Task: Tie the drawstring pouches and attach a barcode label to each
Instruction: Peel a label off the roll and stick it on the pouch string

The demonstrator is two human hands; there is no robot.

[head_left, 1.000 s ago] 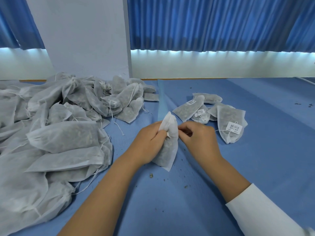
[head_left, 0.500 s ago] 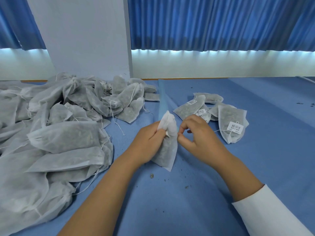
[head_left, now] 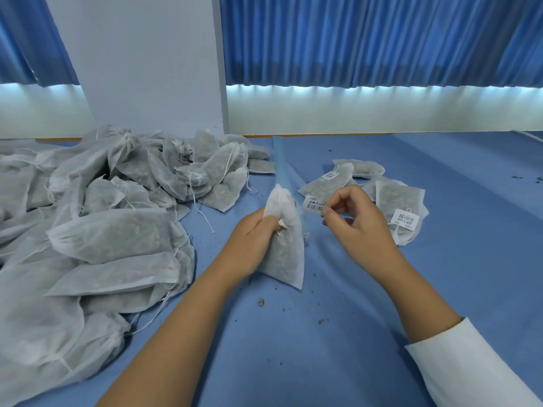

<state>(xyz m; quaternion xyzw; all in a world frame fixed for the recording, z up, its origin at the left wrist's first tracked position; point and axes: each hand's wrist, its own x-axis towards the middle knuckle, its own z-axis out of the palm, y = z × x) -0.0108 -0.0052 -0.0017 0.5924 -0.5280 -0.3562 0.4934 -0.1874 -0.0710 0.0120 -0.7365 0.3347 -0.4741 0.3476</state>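
The left hand (head_left: pixel 258 230) grips a white drawstring pouch (head_left: pixel 283 254) round its gathered neck and holds it upright, with its lower corner on the blue bench (head_left: pixel 323 362). Just right of this pouch, the right hand (head_left: pixel 358 221) has its fingertips drawn narrow and appears to pinch a small barcode label (head_left: pixel 315 204) by its edge. The label is close to the pouch's neck but not yet on it. Whether the drawstring is already knotted is hidden under the left hand's fingers.

Further right of the held pouch lie a few finished pouches (head_left: pixel 402 207) with labels showing. To its left is a big heap of unlabelled pouches (head_left: pixel 111 236), many with loose strings. Judging by the two groups, the task is only just begun: one pouch is at the labelling step and dozens remain.
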